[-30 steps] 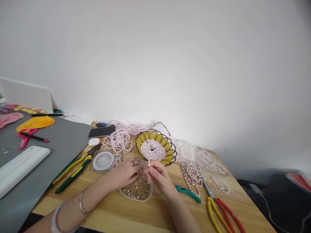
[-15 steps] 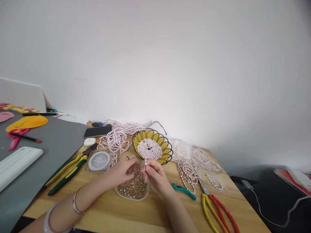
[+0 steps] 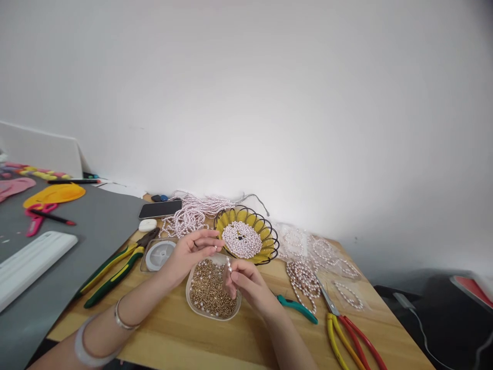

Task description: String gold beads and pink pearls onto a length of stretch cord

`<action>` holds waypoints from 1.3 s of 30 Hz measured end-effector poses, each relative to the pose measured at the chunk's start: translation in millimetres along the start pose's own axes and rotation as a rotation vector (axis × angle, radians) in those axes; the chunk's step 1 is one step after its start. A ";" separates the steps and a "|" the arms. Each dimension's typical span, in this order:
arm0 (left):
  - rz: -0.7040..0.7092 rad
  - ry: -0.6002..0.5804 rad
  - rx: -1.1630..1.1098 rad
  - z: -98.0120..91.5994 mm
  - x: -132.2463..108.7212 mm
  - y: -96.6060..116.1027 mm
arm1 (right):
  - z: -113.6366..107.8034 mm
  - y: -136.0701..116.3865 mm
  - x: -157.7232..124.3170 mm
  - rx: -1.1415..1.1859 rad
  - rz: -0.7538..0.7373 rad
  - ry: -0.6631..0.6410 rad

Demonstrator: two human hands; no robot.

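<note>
My right hand (image 3: 248, 285) is closed, thumb against fingers, on a short strand of pale pearl beads (image 3: 228, 264) that stands up from its fingertips. Up and to the left, my left hand (image 3: 198, 249) pinches what looks like one small pale pearl bead (image 3: 215, 248) at its fingertips. Beneath both hands sits a clear plastic tub (image 3: 204, 312) of small gold beads (image 3: 210, 288) with a few pale ones mixed in. Just behind them stands a yellow basket (image 3: 269, 252) with a black wire rim, holding many loose pale pink beads (image 3: 242, 239).
Pale bead strands (image 3: 187, 221) and a phone (image 3: 159, 209) lie at the back. Green-and-yellow pliers (image 3: 119, 267) and a spool (image 3: 159, 255) are on the left. To the right are teal-handled pliers (image 3: 298, 308), red-and-yellow handled tools (image 3: 346, 334) and bagged bead strands (image 3: 308, 246).
My left hand has lifted up from the gold bead tub, away from my right hand. My right hand keeps its pinch on the bead strand. The view has shifted slightly left.
</note>
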State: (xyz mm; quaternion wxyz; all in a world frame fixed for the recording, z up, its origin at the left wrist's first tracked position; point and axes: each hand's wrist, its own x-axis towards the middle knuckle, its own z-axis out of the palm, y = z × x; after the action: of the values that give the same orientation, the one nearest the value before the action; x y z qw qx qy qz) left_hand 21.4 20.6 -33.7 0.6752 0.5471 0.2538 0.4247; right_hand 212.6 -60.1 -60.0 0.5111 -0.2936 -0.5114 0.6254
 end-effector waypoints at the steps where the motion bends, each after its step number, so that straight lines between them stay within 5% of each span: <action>1: -0.009 0.012 -0.028 -0.3 -0.1 -0.2 | 0.1 -0.2 -0.4 -0.004 0.022 -0.007; 39: -0.085 -0.069 -0.269 0.7 -3.1 1.4 | 3.9 -5.6 -2.4 -0.022 0.129 -0.042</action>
State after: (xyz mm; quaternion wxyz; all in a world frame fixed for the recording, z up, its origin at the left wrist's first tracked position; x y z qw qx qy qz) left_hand 20.0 17.6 -32.6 0.7682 0.4545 0.1942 0.4070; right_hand 211.8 -63.8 -53.9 0.4556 -0.3183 -0.5090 0.6573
